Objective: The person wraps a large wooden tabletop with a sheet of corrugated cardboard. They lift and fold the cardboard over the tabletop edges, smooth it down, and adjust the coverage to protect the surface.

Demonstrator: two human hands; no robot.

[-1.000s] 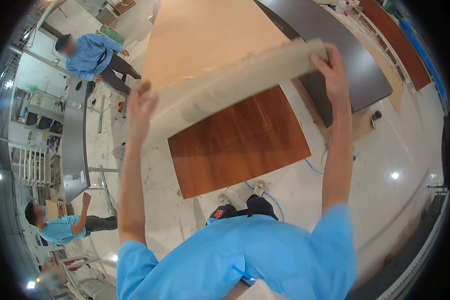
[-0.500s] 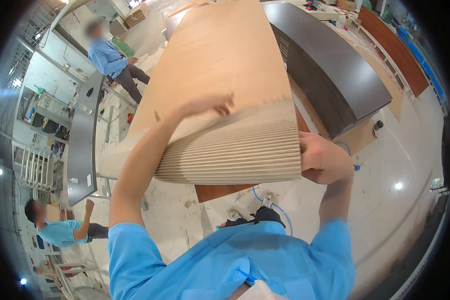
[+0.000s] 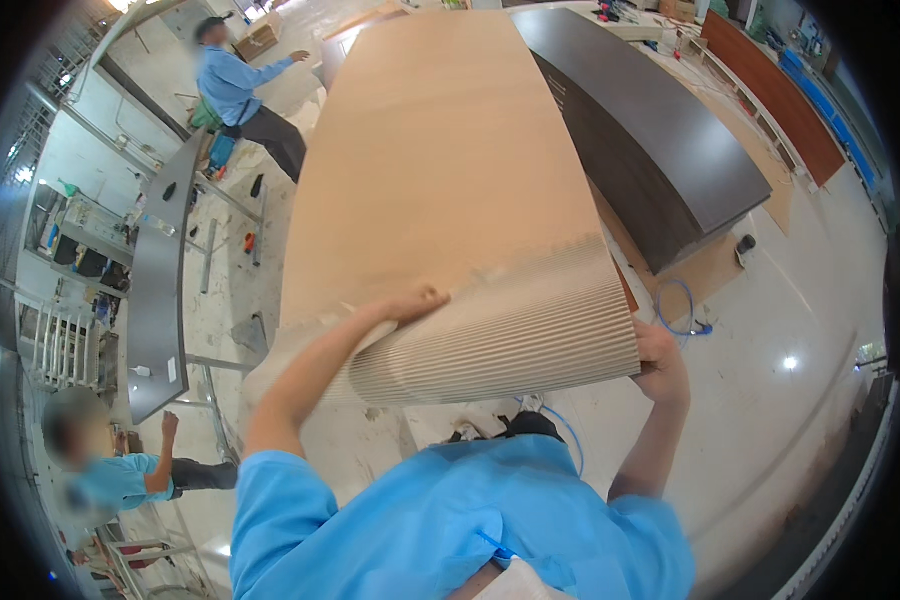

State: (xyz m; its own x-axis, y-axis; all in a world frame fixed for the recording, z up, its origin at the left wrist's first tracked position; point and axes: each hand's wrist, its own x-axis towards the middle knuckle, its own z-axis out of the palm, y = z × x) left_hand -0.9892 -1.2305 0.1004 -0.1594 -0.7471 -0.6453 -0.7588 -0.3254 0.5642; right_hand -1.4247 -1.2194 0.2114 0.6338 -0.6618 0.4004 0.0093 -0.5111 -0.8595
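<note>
Lowered since the earlier frame, the sheet (image 3: 440, 200) now lies long and flat ahead, its ribbed near edge curling down toward the person. Left hand (image 3: 415, 303) rests on top of that edge, fingers together and flat. Right hand (image 3: 658, 352) holds the sheet's right corner from below (fingers hidden, so I cannot tell their grip). A dark curved counter (image 3: 650, 130) stands just right.

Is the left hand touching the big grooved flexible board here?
Touching. The head view shows the left hand lying flat on the bent top of the grooved board, fingers pressed on its surface with no gap.
</note>
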